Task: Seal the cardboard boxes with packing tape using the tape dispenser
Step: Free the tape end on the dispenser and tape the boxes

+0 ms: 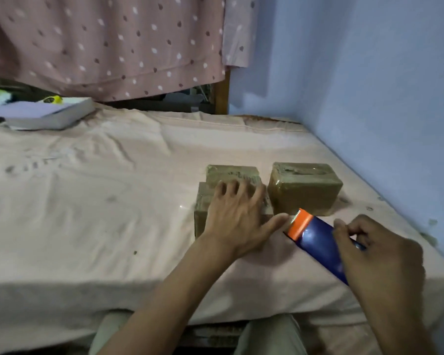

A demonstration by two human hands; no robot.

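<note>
Two small brown cardboard boxes lie on a bed with a pink sheet. My left hand (237,216) rests flat on top of the nearer box (203,213), fingers spread, thumb stretched toward the dispenser's toothed edge. A second box (304,188), wrapped in glossy tape, sits just to the right, near the wall. My right hand (377,254) grips the blue tape dispenser (318,242) by its rear; its orange cutter end points at the gap between the boxes, close to my left thumb. Behind my left hand another box top (232,174) shows.
A thick white book (49,114) with a yellow object on it lies at the far left of the bed. A dotted pink curtain (113,47) hangs behind. The blue wall (369,98) runs along the right side. The bed's front edge (139,298) is near my knees.
</note>
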